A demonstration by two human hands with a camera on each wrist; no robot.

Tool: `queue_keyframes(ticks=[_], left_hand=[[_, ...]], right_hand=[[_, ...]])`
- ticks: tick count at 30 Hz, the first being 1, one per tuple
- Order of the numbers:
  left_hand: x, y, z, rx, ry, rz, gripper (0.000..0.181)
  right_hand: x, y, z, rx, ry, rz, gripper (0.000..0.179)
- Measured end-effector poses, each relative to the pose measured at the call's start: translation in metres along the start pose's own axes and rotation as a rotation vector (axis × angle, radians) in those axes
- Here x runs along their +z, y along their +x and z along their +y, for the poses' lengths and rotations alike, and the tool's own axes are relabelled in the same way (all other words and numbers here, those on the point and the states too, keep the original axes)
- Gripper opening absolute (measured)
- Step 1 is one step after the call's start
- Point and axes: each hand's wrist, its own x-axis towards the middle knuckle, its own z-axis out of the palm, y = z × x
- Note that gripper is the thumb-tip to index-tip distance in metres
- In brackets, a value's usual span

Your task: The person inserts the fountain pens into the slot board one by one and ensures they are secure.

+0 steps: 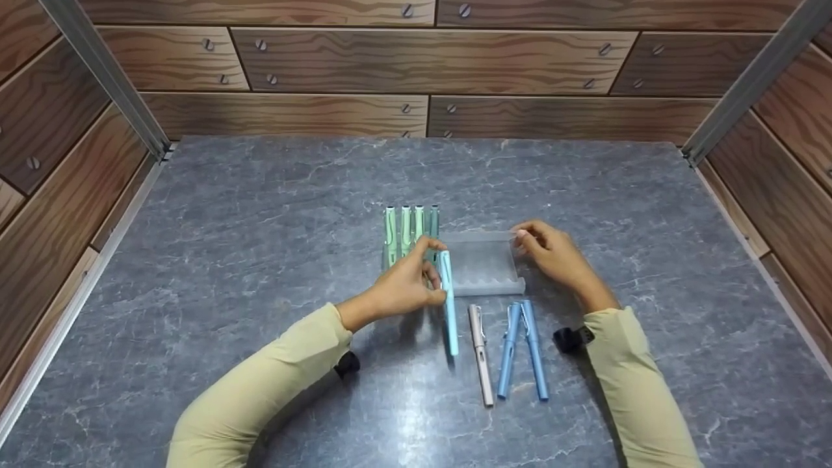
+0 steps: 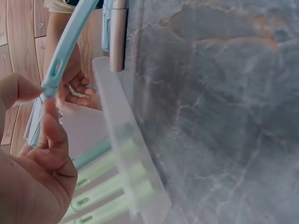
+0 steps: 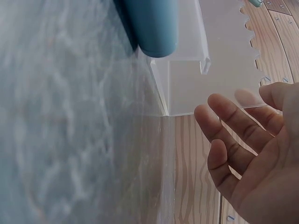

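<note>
My left hand (image 1: 404, 285) pinches a light turquoise pen (image 1: 450, 318) between thumb and fingers, holding it raised at the left part of a clear frosted pen tray (image 1: 484, 260). Several green pens (image 1: 390, 234), the rightmost darker, lie side by side in the tray's left end; the left hand partly covers them in the head view. At the tray's far right corner, my right hand (image 1: 552, 257) pinches the edge with thumb and index finger, the other fingers loosely bent. One index fingertip (image 3: 247, 98) shows through the frosted plastic in the right wrist view.
In front of the tray lie a pinkish-beige pen (image 1: 481, 364) and two blue pens (image 1: 509, 354), their tops close together. A grey marbled table (image 1: 260, 227) carries everything. Wood-patterned panels (image 1: 429, 62) enclose the back and sides.
</note>
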Motion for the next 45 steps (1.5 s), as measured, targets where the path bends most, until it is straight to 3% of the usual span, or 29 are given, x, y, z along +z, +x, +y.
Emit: queue_keyframes(ticks=[6, 17, 28, 45], left_hand=[[-0.002, 0.003, 0.005, 0.058, 0.037, 0.071, 0.067], [-0.004, 0.008, 0.009, 0.082, 0.279, 0.194, 0.064], [-0.002, 0.010, 0.009, 0.193, 0.411, 0.341, 0.060], [-0.007, 0.016, 0.010, 0.257, 0.568, 0.403, 0.058]], right_hand=[[0.000, 0.001, 0.001, -0.011, -0.013, 0.015, 0.030], [0.001, 0.001, 0.001, -0.022, -0.010, 0.030, 0.028], [0.000, 0.001, 0.001, -0.014, 0.006, 0.012, 0.029], [0.000, -0.001, 0.001, -0.014, 0.013, 0.008, 0.031]])
